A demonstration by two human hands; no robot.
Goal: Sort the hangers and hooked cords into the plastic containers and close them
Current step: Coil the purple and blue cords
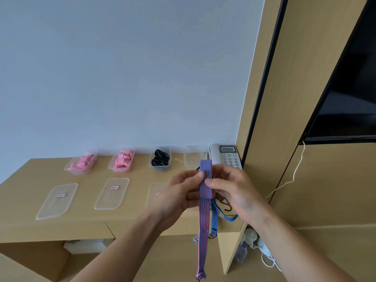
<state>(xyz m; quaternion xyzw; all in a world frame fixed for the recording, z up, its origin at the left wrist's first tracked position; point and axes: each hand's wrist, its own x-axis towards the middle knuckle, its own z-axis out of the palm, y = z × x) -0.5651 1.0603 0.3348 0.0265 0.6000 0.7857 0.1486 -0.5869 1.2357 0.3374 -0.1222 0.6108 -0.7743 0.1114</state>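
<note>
Across the desk (91, 224), straight behind the grip, a tub (192, 159) stands open and looks empty. The left hand (179, 196) and right hand (236, 190) pinch a folded striped cord (206, 192) between thumbs and fingers, and its tail dangles below. It looks light, limp and stretchy, so it is best held at the fold. Blue cords (214, 218) lie just under the right hand.

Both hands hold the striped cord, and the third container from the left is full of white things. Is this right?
Not quite. The head view shows black things in the third container from the left, not white. The left hand and right hand do both hold the striped cord.
</note>
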